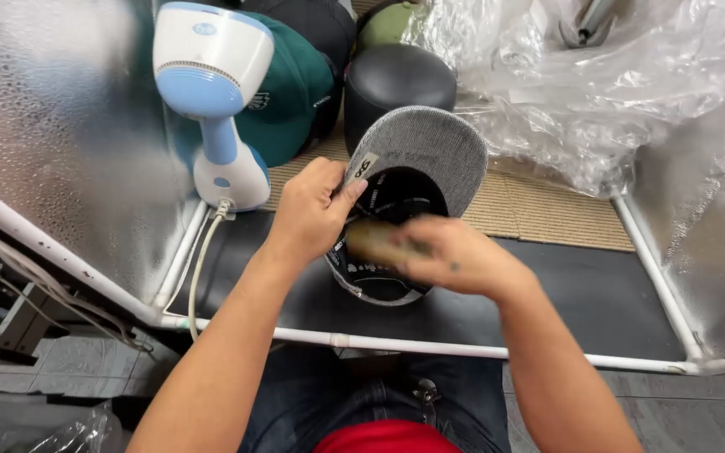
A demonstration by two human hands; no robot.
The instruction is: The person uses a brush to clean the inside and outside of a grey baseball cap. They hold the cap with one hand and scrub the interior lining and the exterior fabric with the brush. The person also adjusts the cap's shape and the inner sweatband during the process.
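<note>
Left hand (312,210) has its grip clenched on the upturned grey cap (417,159) at centre; right hand (455,256), blurred, grasps a brush (375,241) inside it. Steamer (211,92) at 10 o'clock.

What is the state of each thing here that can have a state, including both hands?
Grey cap: upside down, inside facing up, held.
Left hand: shut on the grey cap's edge.
Right hand: blurred, holding a tan object over the cap.
Steamer: upright, cord attached.
Green cap: resting behind the steamer.
</note>
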